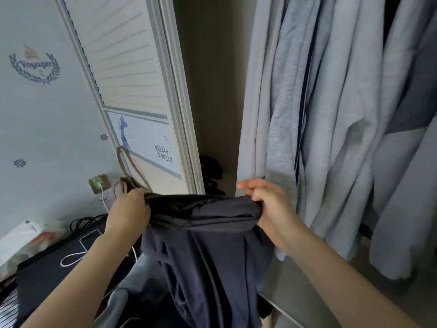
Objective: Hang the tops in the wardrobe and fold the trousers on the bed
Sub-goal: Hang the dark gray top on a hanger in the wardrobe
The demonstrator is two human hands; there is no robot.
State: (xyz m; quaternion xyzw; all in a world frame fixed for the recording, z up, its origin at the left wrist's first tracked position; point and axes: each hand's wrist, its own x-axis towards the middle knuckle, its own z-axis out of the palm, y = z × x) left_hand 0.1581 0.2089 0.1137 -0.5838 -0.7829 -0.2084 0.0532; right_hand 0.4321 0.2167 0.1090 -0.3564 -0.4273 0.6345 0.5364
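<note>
I hold a dark navy top bunched up in front of the open wardrobe. My left hand grips its left edge together with a brown wooden hanger, whose hook and arm stick up above my fingers. My right hand pinches the right edge of the bunched fabric, forefinger stretched out. The rest of the top hangs down between my forearms. Several light grey tops hang in the wardrobe to the right, close behind my right hand.
The white louvred sliding door stands left of the wardrobe opening. A dark surface at lower left carries a phone, a white cable and a white box. A striped garment lies at the bottom left corner.
</note>
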